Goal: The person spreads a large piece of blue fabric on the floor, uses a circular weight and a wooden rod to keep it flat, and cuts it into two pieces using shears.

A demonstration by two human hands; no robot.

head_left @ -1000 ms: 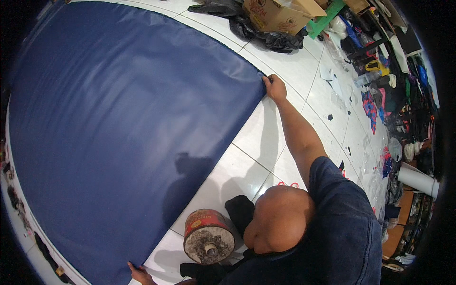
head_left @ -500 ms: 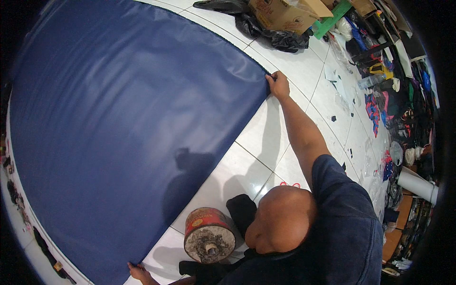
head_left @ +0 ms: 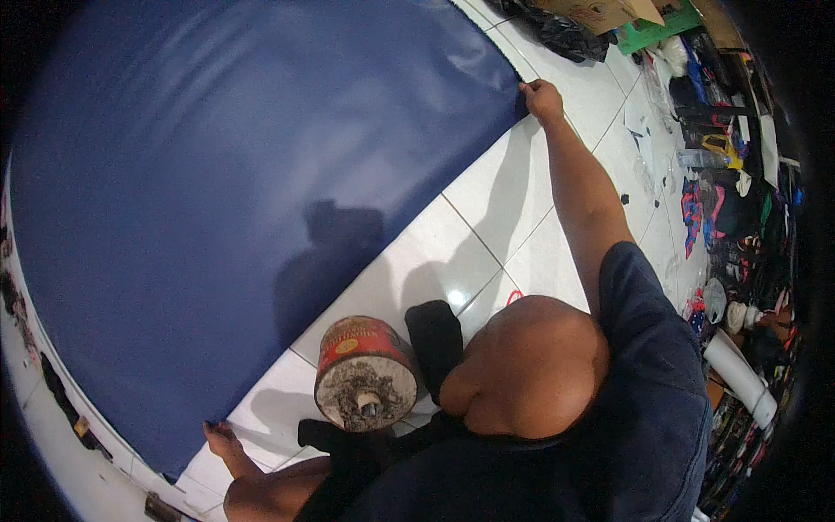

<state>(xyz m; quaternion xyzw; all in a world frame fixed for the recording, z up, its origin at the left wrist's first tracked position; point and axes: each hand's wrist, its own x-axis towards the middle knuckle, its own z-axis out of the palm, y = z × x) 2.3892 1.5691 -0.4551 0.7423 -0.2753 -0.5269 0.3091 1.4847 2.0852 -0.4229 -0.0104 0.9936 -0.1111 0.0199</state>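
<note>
Right hand (head_left: 542, 97), at one o'clock, pinches the far corner of the blue sheet (head_left: 243, 200) spread over the tiled floor (head_left: 513, 209). Left hand (head_left: 222, 435), at seven o'clock, presses its near corner, beside a red can (head_left: 364, 374).

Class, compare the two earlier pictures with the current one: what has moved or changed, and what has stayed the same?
Little has changed. The right hand still holds the far corner of the blue sheet, and the left hand still holds the near corner; the sheet edge between them looks slightly straighter. The red can and black cloth have stayed put on the white tiled floor.
</note>
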